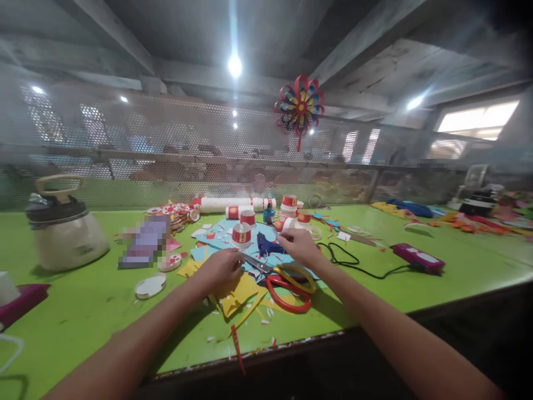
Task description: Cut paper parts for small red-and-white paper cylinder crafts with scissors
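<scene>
My left hand (225, 269) is closed, fingers curled above yellow paper scraps (237, 297); whatever its fingertips pinch is hidden or too small to name. Its fingertips are close to the blade of the scissors (289, 308), which have one red and one yellow handle. My right hand (300, 245) is closed too, thumb and fingers together just over the right end of a blue glue gun (264, 243); I cannot make out what they hold. A red and white paper cup (241, 236) stands between the hands on light blue sheets (219, 230), with another cup (247, 217) behind it.
More cups (288, 204) stand farther back. On the green table (91, 311) are a beige jug (69, 236), a blurred flat object (147, 241), white discs (150, 286) and a purple box (418, 258) with a black cable. A mesh screen (179, 150) carries a pinwheel (300, 106).
</scene>
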{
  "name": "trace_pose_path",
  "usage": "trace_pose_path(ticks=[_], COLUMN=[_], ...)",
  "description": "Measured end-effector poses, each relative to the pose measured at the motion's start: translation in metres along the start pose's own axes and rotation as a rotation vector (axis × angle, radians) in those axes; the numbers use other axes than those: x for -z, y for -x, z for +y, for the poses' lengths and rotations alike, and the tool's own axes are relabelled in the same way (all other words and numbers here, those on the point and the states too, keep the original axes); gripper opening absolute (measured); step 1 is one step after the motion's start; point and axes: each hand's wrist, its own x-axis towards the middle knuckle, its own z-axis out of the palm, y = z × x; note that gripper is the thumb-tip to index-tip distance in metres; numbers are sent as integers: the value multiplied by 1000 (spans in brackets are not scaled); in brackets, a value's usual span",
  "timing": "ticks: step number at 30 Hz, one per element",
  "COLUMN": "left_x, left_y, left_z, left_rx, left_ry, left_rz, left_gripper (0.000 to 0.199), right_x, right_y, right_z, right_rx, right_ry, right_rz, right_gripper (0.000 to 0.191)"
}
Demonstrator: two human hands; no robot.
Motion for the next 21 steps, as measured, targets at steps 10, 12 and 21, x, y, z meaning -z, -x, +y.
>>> trace_pose_path(ticks=[10, 12, 21], left_x=[-10, -10, 11], left_y=[6, 6, 0], left_z=[-5, -5, -29], left_rx=[1, 27, 397], left_ry=[160, 215, 625], left_rz=[66, 92, 516], left_gripper=[22, 19, 27], right_x=[-53, -64, -44], right_y=[-80, -84, -66], right_z=[-44, -47, -28], right_rx=[185, 199, 297], right_ry=[43, 43, -104], right_rz=[-83, -101, -35], right_gripper=[28, 28, 28])
